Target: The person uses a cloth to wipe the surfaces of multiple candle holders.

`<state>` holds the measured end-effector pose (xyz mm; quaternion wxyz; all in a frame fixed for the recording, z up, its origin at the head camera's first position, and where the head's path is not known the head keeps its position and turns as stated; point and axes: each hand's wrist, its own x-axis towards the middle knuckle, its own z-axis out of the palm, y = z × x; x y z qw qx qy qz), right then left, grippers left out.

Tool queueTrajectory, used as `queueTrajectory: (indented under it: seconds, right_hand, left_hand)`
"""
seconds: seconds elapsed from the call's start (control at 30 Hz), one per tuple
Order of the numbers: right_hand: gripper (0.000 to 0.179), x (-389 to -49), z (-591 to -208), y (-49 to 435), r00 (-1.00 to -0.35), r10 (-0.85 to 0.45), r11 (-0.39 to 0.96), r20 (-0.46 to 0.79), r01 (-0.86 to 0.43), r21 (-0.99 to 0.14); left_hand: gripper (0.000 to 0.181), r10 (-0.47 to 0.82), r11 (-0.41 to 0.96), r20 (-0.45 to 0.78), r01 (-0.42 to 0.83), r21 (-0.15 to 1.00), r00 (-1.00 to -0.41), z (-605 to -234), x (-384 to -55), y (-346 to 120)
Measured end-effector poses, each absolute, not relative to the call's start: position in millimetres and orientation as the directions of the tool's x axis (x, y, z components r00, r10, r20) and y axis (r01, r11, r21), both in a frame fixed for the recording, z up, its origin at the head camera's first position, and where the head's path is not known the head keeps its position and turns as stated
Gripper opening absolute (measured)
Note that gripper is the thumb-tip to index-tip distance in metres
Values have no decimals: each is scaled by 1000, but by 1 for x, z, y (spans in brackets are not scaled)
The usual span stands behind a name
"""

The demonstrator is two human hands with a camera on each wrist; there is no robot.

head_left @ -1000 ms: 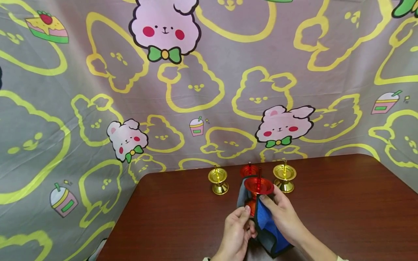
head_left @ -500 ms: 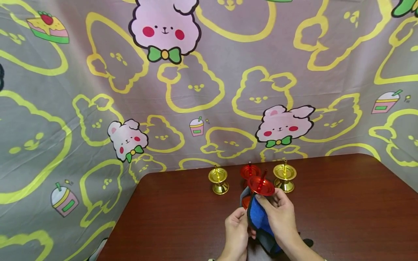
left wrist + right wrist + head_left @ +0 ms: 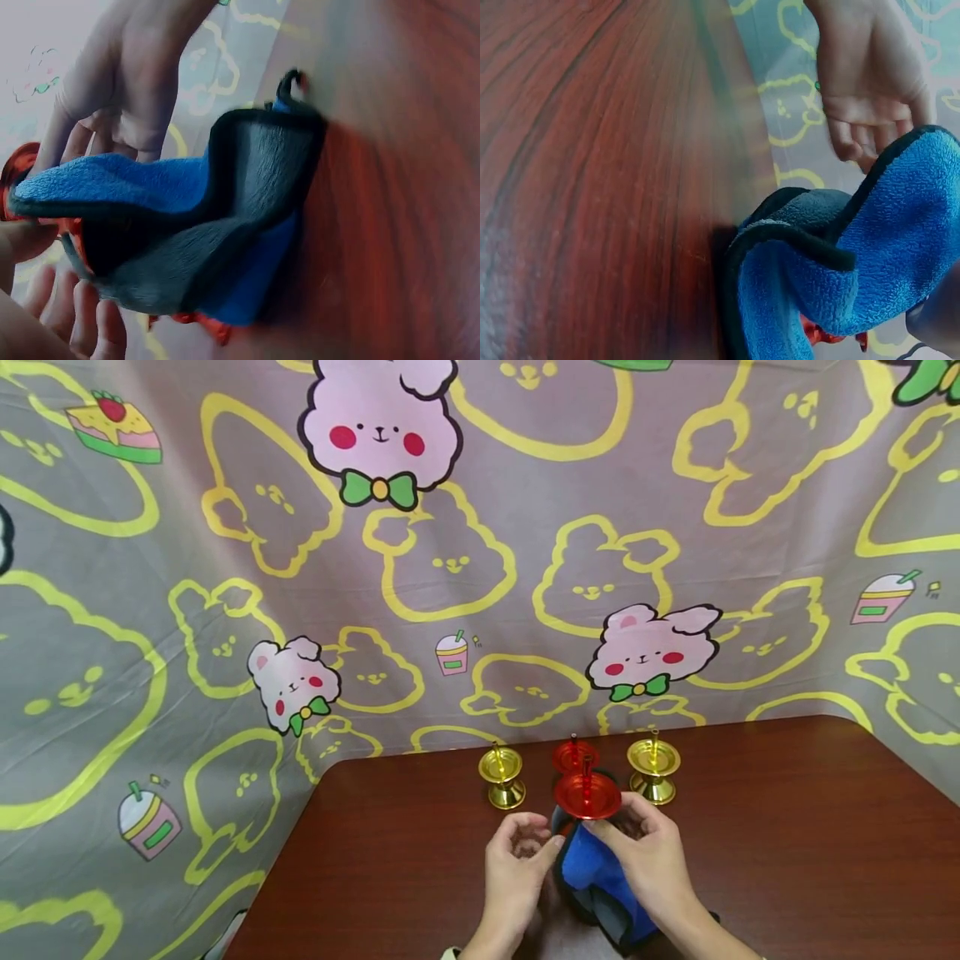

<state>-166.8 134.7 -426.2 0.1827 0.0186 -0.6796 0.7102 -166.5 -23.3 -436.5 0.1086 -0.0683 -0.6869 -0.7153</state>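
A shiny red candle holder [image 3: 587, 802], with a round dish and a central rod, is held up over the table, its stem and base mostly hidden by a cloth. The blue and grey cloth [image 3: 596, 864] with black edging wraps round it and hangs below the dish. My right hand [image 3: 654, 852] grips the candle holder through the cloth, thumb just under the dish. On the other side, my left hand [image 3: 513, 870] has its fingers spread in a loose curve, thumb tip close to the cloth edge. In the right wrist view, the left hand [image 3: 874, 82] shows behind the cloth.
Along the back of the brown wooden table [image 3: 390, 860] stand a gold candle holder [image 3: 501, 768], a second red candle holder [image 3: 574, 752] partly hidden behind the held one, and another gold candle holder [image 3: 654, 760]. A patterned curtain [image 3: 450, 593] hangs right behind the table.
The left hand has let go of the cloth and base and moved slightly left, its fingers spreading. The held candle holder first tilted to the right, then came back more upright, slightly left and lower.
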Motion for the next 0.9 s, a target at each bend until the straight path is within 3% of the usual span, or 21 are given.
queueTrajectory:
  seconds: [0.17, 0.53, 0.9]
  right_hand:
    - [22, -166, -426, 133, -924, 218, 9, 313, -319, -948]
    - [20, -165, -422, 134, -947, 159, 58, 279, -273, -960]
    - [23, -163, -424, 163, -939, 169, 154, 299, -275, -949]
  left_hand:
    - [17, 6, 47, 402, 401, 915, -916, -433, -168, -20]
    - [16, -7, 108, 403, 400, 910, -915, -435, -173, -20]
    - [20, -79, 49, 367, 364, 930, -927, -441, -183, -53]
